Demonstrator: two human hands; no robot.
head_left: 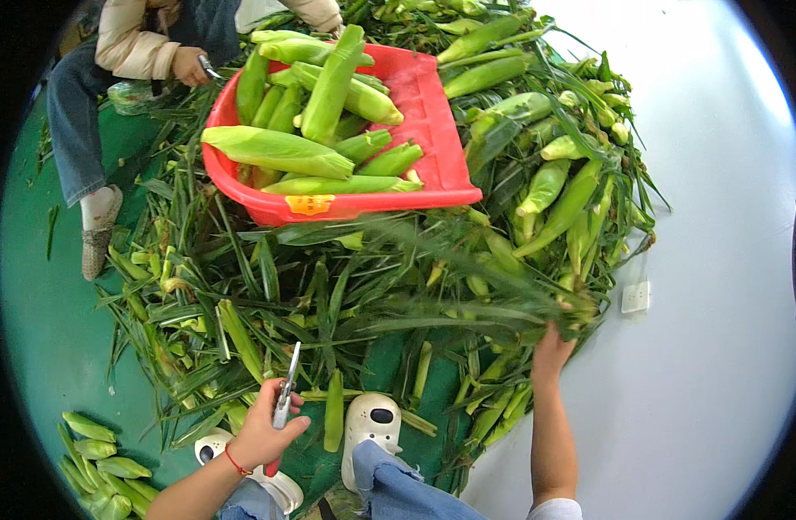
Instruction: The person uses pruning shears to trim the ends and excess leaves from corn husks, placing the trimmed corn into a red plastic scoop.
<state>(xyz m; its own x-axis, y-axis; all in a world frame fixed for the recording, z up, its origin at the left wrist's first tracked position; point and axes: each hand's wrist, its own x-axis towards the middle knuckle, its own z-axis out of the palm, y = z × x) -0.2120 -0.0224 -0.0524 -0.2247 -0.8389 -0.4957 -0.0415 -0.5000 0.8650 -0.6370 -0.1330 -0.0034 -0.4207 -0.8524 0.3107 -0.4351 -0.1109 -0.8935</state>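
My left hand [264, 426] is closed around a pair of pruning shears [286, 392], blades pointing up and away, a bit of red handle showing below. Out to the right, my right hand [551, 351] grips a leafy ear of corn [573, 308] at the edge of the pile. Its long green leaves trail leftward, smeared by motion, and the fingers are partly hidden by husk. Beyond both hands a red plastic scoop-shaped tub [446, 178] rests on the heap, filled with trimmed green corn ears [281, 152].
A large heap of leafy corn [558, 199] leans against the white wall [719, 260], which has a socket [636, 297]. Cut leaves [329, 286] cover the green floor. More trimmed ears [103, 468] lie at lower left. Another person's hand [190, 66] holds a cutter at upper left.
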